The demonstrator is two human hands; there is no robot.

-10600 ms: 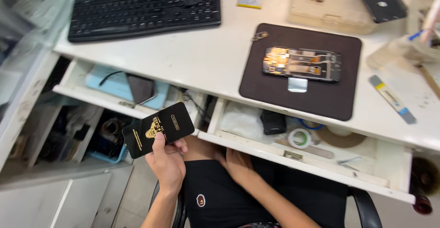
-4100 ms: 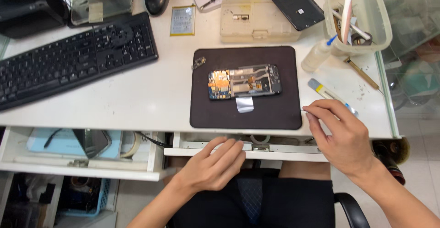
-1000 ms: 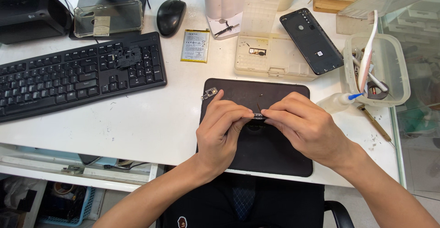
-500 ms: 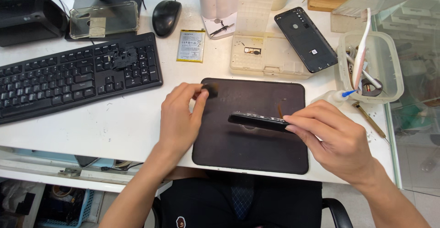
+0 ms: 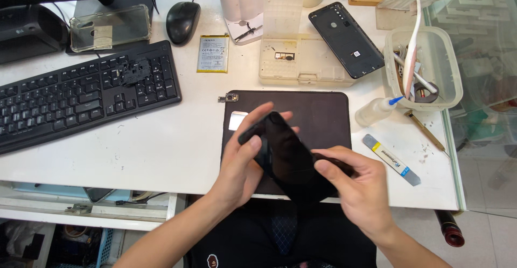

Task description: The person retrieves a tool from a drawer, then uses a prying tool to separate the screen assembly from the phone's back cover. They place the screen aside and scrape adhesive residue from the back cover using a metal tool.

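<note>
A black phone [image 5: 288, 157] is lifted off the dark work mat [image 5: 323, 114], screen side towards me and tilted. My left hand [image 5: 245, 157] grips its left edge and upper end, thumb on the glass. My right hand [image 5: 361, 190] clasps its lower right corner with the fingers curled over the edge. A small metal bracket [image 5: 227, 98] lies at the mat's top left corner. A small white patch [image 5: 235, 120] shows on the mat beside my left fingers.
A black keyboard [image 5: 81, 98] fills the left of the desk, with a mouse [image 5: 182, 21] behind it. A phone battery [image 5: 213, 53], a clear parts box [image 5: 299, 58], a black back cover [image 5: 345, 37], a tool tub [image 5: 423, 69], a glue bottle [image 5: 377, 110] and a flat pry tool [image 5: 390, 159] surround the mat.
The phone lay edge-on over the mat in my right hand while the left hand was at the mat's corner. Now both hands hold it, raised and turned screen side up, nearer to me.
</note>
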